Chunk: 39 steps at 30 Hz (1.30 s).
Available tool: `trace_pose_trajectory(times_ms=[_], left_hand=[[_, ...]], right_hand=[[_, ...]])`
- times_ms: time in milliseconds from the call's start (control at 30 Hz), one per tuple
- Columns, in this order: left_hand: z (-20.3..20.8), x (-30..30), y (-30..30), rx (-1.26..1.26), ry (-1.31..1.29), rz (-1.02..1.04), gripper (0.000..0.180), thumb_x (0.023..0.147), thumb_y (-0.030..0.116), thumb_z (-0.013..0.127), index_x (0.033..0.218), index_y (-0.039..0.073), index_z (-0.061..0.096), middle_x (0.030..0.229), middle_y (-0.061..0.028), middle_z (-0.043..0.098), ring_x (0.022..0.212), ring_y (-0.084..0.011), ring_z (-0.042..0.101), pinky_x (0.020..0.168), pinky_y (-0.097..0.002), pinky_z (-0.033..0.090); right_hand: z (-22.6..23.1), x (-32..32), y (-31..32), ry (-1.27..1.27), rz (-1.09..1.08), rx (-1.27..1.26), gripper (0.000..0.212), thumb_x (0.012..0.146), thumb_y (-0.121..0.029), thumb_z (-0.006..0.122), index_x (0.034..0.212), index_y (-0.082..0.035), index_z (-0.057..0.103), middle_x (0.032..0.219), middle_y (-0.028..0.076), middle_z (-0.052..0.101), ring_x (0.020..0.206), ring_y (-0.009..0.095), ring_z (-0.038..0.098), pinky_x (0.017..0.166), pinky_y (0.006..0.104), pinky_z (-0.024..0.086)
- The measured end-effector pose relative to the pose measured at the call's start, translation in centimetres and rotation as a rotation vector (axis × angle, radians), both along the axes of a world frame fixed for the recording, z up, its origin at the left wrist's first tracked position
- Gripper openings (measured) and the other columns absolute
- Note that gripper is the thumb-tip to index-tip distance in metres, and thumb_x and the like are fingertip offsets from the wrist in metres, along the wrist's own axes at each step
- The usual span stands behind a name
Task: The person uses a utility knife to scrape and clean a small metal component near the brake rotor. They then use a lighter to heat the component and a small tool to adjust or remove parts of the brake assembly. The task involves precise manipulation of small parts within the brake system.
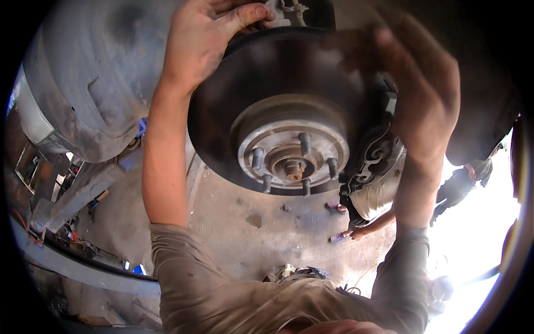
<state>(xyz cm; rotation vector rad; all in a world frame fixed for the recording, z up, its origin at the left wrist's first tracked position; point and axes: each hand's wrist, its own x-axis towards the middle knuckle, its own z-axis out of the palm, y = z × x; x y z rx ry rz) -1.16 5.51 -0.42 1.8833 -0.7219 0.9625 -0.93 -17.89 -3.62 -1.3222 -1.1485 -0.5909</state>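
Five studs [305, 143] project from the pale hub face [278, 136] at the centre of a dark brake disc [283, 78]. Position: the disc hangs between the person's raised forearms, well above the floor [233, 239].

Left hand [203, 42]: at the disc's upper left edge, beside a pale metal part [283, 14] above the rim. Its thumb lies extended close against the other fingers; whether they clamp anything, I cannot tell from where I stand. Right hand [425, 94]: before the disc's upper right edge, blurred, fingers reaching inward. Contact and finger spacing cannot be established.

Handling, in my judgement: heavy, rigid metal, unlikely to bend, awkward if its weight falls on one side. Any grease or dust on the dark face would make it slippery; its outer edge may be sharp. Best hold: both palms on opposite sides of the outer rim, fingers behind, clear of the studs, whose threads are probably the most easily damaged part.
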Motion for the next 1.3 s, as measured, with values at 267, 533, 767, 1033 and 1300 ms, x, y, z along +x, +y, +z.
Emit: trace_pose_trajectory(times_ms=[267,533,767,1033,1300], left_hand=[[2.4,2.4,0.0,-0.073,0.271,-0.156,0.034,0.086,0.018,0.065,0.114,0.000,0.060,0.087,-0.0089,0.065,0.080,-0.0173,0.064,0.073,-0.0268,0.051],[2.3,2.5,-0.6,-0.037,0.238,-0.222,0.034,0.089,0.027,0.062,0.112,0.002,0.060,0.089,-0.0106,0.066,0.081,-0.0212,0.066,0.069,-0.0281,0.053],[2.2,2.5,-0.7,-0.116,0.259,-0.191,0.030,0.091,0.020,0.058,0.112,-0.002,0.058,0.086,-0.0110,0.064,0.079,-0.0228,0.067,0.068,-0.0288,0.054],[2.1,2.4,-0.5,-0.147,0.232,-0.155,0.028,0.094,0.017,0.054,0.114,-0.002,0.056,0.086,-0.0100,0.064,0.080,-0.0229,0.067,0.070,-0.0298,0.055],[2.4,2.3,-1.3,-0.119,0.274,-0.210,0.030,0.090,0.020,0.060,0.111,-0.002,0.058,0.084,-0.0098,0.064,0.080,-0.0230,0.067,0.071,-0.0302,0.054]], right_hand=[[5.7,3.7,0.7,0.172,-0.066,-0.031,0.025,0.095,-0.015,0.052,0.098,0.007,0.063,0.079,0.009,0.068,0.068,0.010,0.061,0.063,0.0234,0.047],[5.7,5.4,1.7,0.036,0.099,-0.018,0.025,0.095,-0.014,0.051,0.099,0.008,0.062,0.077,0.008,0.068,0.069,0.008,0.058,0.065,0.0238,0.047],[5.3,4.8,1.6,-0.048,-0.040,-0.049,0.023,0.094,-0.013,0.052,0.097,0.007,0.062,0.073,0.006,0.066,0.065,0.007,0.057,0.061,0.0220,0.046],[5.1,6.4,1.2,-0.160,0.150,-0.030,0.022,0.093,-0.010,0.050,0.091,0.009,0.062,0.069,0.009,0.064,0.065,0.009,0.059,0.061,0.0251,0.048],[4.9,6.6,0.7,-0.144,0.168,0.005,0.021,0.093,-0.009,0.050,0.092,0.009,0.061,0.071,0.009,0.065,0.067,0.010,0.059,0.063,0.0256,0.048]])
